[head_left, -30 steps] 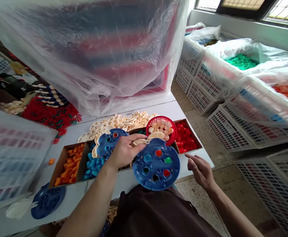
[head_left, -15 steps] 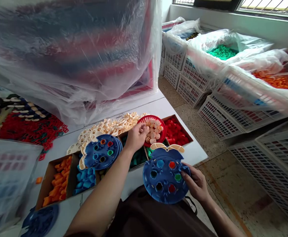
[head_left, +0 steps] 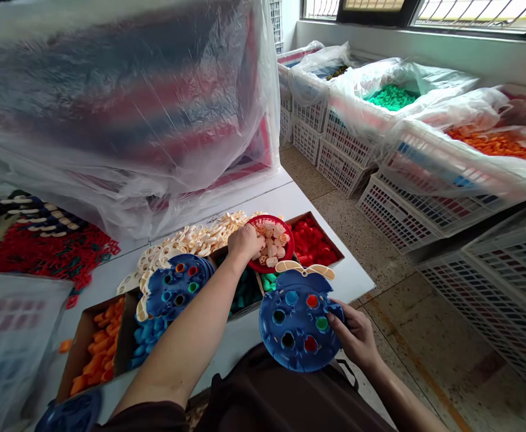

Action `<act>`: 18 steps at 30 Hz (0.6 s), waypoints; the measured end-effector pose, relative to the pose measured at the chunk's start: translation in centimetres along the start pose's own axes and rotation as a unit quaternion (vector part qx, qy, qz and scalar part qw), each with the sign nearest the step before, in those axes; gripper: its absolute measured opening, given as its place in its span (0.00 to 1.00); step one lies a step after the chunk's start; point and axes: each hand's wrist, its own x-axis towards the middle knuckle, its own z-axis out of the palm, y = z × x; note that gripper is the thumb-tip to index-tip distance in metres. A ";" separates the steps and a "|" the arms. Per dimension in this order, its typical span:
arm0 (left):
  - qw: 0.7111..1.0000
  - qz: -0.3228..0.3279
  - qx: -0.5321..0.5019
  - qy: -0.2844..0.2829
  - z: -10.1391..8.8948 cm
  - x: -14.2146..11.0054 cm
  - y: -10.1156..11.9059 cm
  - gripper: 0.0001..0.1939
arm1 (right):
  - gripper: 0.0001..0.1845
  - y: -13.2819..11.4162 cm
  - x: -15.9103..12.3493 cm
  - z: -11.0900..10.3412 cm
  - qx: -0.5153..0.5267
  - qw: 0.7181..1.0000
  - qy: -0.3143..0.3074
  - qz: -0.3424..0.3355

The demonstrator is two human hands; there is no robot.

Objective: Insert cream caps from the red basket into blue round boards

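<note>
My right hand (head_left: 355,336) grips the right edge of a round blue disc (head_left: 296,321) with coloured pegs in its holes and a cream piece along its top. The disc is held in front of my body, just off the table edge. My left hand (head_left: 244,242) reaches forward into a small red basket (head_left: 285,231) of cream pieces, fingers curled down among them; what they hold is hidden. A stack of similar blue discs (head_left: 177,287) lies to the left of my left arm.
A divided cardboard tray (head_left: 80,324) holds orange, blue, green and red pegs on the white table (head_left: 308,207). Cream rings are piled behind it. A big plastic-covered stack looms at the back left. White crates (head_left: 398,210) of coloured parts line the floor at right.
My left hand let go of the blue disc and moved forward into the red basket. My right hand took hold of the disc's right edge.
</note>
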 end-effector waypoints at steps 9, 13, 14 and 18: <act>0.999 0.020 -0.011 -0.026 -0.4 0.6 0.4 0.24 | 0.15 0.4 0.7 -0.8 0.000 0.999 -0.036 0.011; 0.998 0.014 -0.033 -0.045 0.2 1.2 0.4 0.19 | 0.14 0.2 0.8 -0.7 0.005 0.999 -0.039 0.009; 0.998 0.012 -0.045 -0.044 0.2 1.2 0.3 0.18 | 0.14 0.2 0.9 -0.6 0.006 0.999 -0.038 0.008; 0.990 0.025 -0.135 -0.010 -0.6 -0.1 0.2 0.14 | 0.13 0.1 0.8 -0.6 0.005 0.999 -0.032 0.002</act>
